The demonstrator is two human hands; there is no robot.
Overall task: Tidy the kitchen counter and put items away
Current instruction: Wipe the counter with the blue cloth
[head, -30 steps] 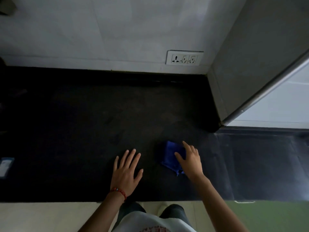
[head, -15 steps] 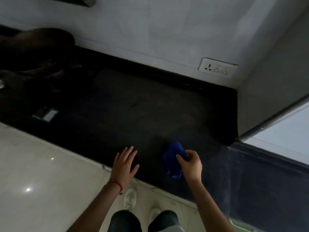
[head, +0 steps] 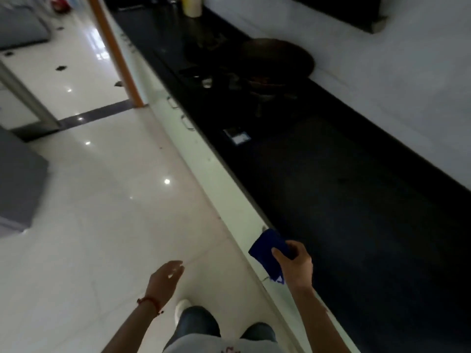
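My right hand point(head: 295, 263) grips a folded blue cloth point(head: 266, 250) and holds it in the air at the front edge of the black counter point(head: 344, 194). My left hand point(head: 164, 278) hangs over the white floor, fingers loosely apart and holding nothing; a red thread band circles its wrist. The counter runs away to the upper left along the white wall.
A dark wok point(head: 276, 61) sits on the stove area further along the counter. A small flat dark item with a pale label point(head: 237, 136) lies near the counter's front edge. A yellowish bottle point(head: 192, 6) stands at the far end. An orange door frame point(head: 114, 52) stands left of the cabinets.
The cloth has been lifted off the counter in my right hand. My left hand left the counter and moved over the floor. My view has swung left along the counter.
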